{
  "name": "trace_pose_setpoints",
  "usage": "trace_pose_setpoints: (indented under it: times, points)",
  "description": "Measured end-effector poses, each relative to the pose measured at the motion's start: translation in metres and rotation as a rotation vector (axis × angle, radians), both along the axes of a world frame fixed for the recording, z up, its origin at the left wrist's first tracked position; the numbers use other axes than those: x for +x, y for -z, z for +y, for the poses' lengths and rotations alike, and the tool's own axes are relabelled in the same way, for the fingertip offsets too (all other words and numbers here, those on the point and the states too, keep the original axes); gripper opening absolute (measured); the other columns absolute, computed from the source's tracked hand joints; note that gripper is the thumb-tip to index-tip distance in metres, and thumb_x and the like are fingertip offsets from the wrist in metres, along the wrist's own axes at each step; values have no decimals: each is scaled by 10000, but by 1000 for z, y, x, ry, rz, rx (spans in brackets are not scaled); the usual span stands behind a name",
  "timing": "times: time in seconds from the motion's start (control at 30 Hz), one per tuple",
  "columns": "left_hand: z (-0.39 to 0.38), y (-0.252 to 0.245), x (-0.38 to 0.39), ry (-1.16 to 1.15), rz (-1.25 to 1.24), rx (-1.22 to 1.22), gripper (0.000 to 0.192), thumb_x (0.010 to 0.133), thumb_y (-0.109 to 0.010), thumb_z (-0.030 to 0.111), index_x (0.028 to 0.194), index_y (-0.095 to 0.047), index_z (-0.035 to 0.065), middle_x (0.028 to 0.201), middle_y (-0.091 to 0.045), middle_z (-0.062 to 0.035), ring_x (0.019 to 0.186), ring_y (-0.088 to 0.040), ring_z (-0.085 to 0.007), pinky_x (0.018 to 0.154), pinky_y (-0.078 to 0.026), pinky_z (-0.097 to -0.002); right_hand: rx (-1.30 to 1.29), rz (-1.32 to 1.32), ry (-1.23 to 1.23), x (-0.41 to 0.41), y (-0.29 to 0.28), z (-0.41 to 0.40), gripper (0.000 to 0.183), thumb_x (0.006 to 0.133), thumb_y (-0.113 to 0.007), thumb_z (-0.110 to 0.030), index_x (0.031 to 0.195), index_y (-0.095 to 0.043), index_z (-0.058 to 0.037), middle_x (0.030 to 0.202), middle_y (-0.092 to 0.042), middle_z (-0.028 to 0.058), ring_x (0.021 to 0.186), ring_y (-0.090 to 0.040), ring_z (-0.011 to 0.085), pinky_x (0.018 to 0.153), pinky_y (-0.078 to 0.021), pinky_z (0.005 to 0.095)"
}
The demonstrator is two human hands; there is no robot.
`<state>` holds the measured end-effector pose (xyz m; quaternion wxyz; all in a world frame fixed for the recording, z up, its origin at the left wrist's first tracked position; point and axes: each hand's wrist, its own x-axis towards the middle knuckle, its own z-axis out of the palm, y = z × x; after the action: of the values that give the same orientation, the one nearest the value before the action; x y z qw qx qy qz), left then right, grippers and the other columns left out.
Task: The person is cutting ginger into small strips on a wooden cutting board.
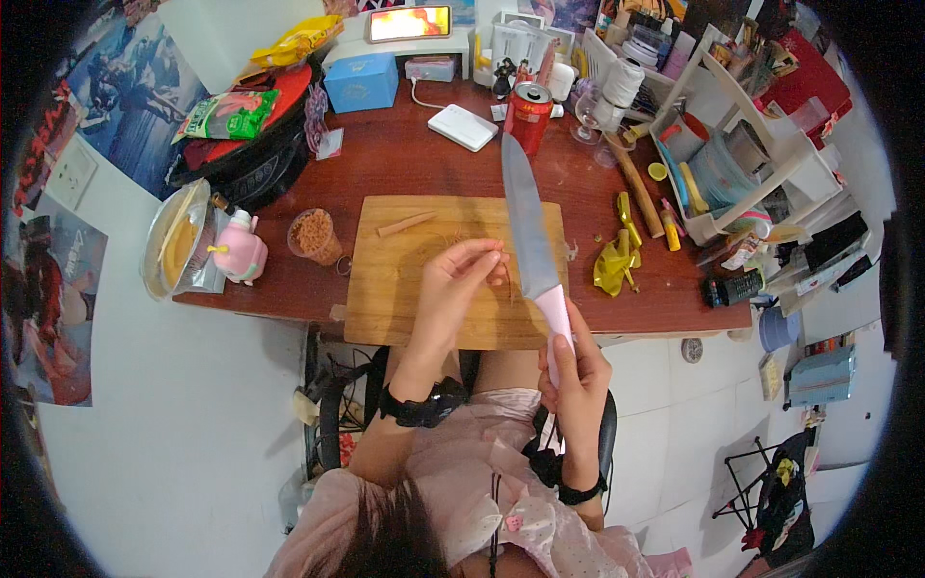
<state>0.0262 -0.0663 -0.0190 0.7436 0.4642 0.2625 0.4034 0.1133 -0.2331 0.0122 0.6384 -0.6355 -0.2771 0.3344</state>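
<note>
My right hand (578, 365) grips the pink handle of a kitchen knife (531, 224), its broad steel blade pointing up and away over the board's right part. Left of the blade, my left hand (462, 278) has its thumb and fingertips pinched together. A thin brown strip (512, 283) shows at those fingertips, partly hidden by the fingers. Below both hands lies a wooden cutting board (383, 303) at the table's front edge. On its far left part rests a flat, light-brown stick-like piece (406, 224), with fine shreds (437, 246) nearby.
Left of the board stand a clear cup of brown crumbs (316, 237) and a pink bottle (241, 247). Beyond the board are a red drink can (529, 119) and a white power bank (463, 128). Crumpled yellow wrapping (616, 264) and a brown stick (636, 186) lie to the right.
</note>
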Motion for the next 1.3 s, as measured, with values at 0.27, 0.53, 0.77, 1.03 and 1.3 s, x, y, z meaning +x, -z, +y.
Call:
trace_pose_setpoints:
  times: [0.27, 0.53, 0.77, 1.03, 1.3]
  points:
    - [-7, -4, 6, -203, 413, 528, 120, 893, -684, 62, 993, -712, 2, 913, -703, -60, 779, -633, -132, 721, -495, -244, 5, 137, 26, 3, -13, -1, 445, 1002, -535, -119, 1444, -485, -93, 740, -546, -35, 513, -385, 8, 437, -280, 174]
    - [-12, 2, 12, -272, 559, 688, 169, 875, -680, 41, 1041, -691, 7, 866, -689, -116, 740, -658, -203, 671, -512, -290, 1, 81, 53, 5, -10, -3, 435, 1003, -541, -124, 1434, -498, -87, 730, -541, -35, 515, -399, 10, 437, -289, 176]
    - [-13, 2, 9, -279, 546, 775, 164, 894, -563, -36, 1038, -642, -30, 927, -659, -206, 870, -652, -380, 757, -514, -388, -28, 116, 68, 8, -11, -6, 443, 1000, -544, -125, 1437, -494, -83, 704, -526, -41, 514, -402, 9, 439, -291, 180]
    - [-10, -11, -3, -260, 584, 727, 211, 876, -510, -92, 1051, -625, -73, 1015, -646, -224, 932, -642, -377, 817, -511, -387, -27, 125, 53, 9, -12, -5, 441, 1000, -539, -113, 1437, -491, -75, 738, -539, -29, 510, -401, 9, 439, -295, 182]
    - [-13, -11, -6, -342, 853, 932, 228, 913, -555, 32, 1099, -642, -68, 1174, -620, -183, 1121, -537, -374, 974, -432, -432, -18, 50, 41, 9, -6, -3, 451, 1013, -529, -167, 1446, -467, -58, 710, -555, 5, 438, -380, 14, 376, -269, 180]
